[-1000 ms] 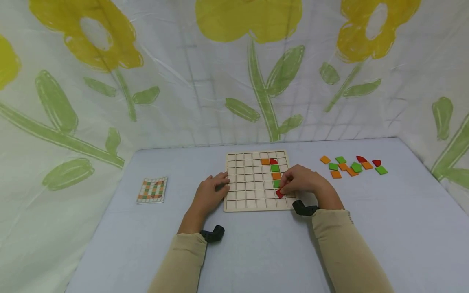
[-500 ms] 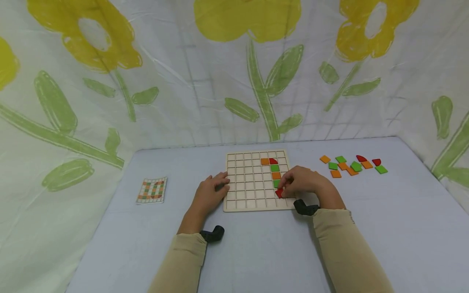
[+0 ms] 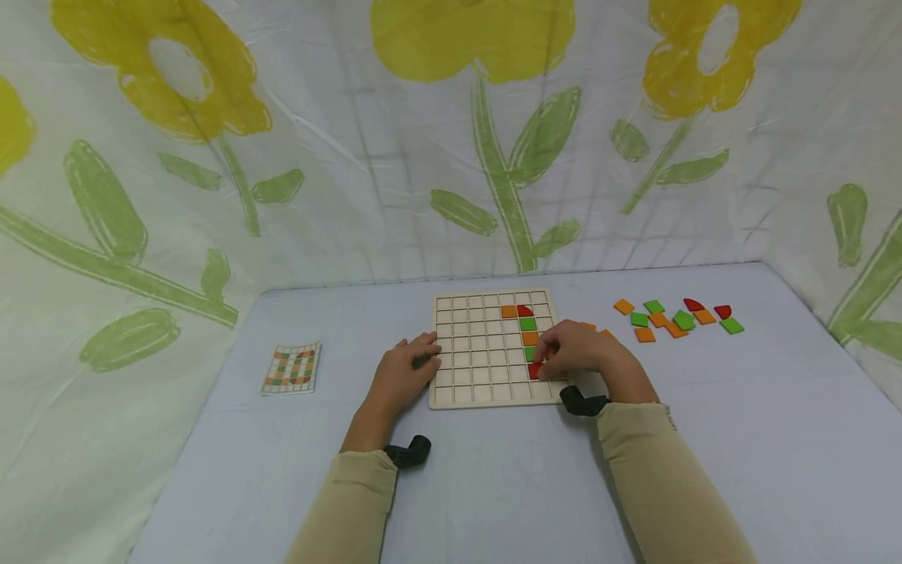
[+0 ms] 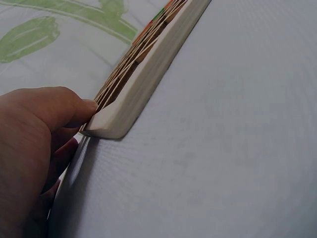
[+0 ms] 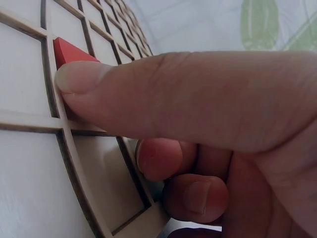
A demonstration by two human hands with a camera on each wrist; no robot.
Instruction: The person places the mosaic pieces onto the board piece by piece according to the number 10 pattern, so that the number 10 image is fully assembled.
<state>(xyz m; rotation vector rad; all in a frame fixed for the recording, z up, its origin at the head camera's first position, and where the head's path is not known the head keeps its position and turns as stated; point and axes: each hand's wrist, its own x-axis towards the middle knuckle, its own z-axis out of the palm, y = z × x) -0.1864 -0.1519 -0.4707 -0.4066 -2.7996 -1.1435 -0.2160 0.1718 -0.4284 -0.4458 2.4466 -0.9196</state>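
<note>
A square wooden grid board [image 3: 486,385] lies on the table in the head view. My right hand [image 3: 588,348] is over its right side, pinching a small red tile [image 3: 534,371] in a cell below a green tile [image 3: 530,354]. In the right wrist view the thumb [image 5: 94,87] is on the red tile [image 5: 72,52], which sits between the cell's ridges. The thumb covers much of the tile, so its full shape is hidden. My left hand [image 3: 405,374] rests loosely along the board's left edge. In the left wrist view its thumb [image 4: 74,106] touches the board's corner [image 4: 106,126].
Above the pinched tile, orange, green and red tiles [image 3: 524,311] fill a few cells. Several loose tiles [image 3: 682,321] lie right of the board, some [image 3: 588,325] close behind the right hand. A small patterned card [image 3: 291,368] lies at the left. A flowered cloth [image 3: 317,235] hangs behind.
The red tile, tilted across its cell earlier, now lies square in it. My right hand has shifted very slightly with it. My left hand stays on the board's edge.
</note>
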